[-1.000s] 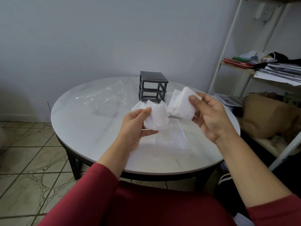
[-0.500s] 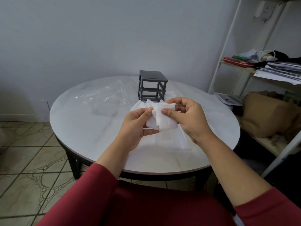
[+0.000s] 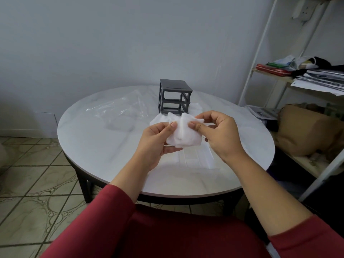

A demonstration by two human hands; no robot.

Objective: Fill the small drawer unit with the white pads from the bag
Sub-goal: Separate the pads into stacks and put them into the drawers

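Change: right hand [image 3: 221, 138] has come in from 2 o'clock; its separate stack is now merged with that of the left hand [image 3: 158, 144] into one bundle
Pads: soft white square pads [image 3: 184, 136], bunched; held above table centre; in no drawer yet
Left grip: thumb and curled fingers pinch the bundle's left edge
Right grip: thumb and forefinger pinch the top right edge; probably squaring the stack to fit
Unit: dark grey open plastic drawer frame [image 3: 175, 97]; 12 o'clock on round white marble-look table [image 3: 93, 146]; slots look empty
Drawers: clear plastic trays [image 3: 195, 157]; on the table at 5 o'clock of the bundle; presumably out for loading
Bag: crumpled clear plastic bag [image 3: 119, 112], 10 o'clock; loose pads [image 3: 158, 120] just before the frame
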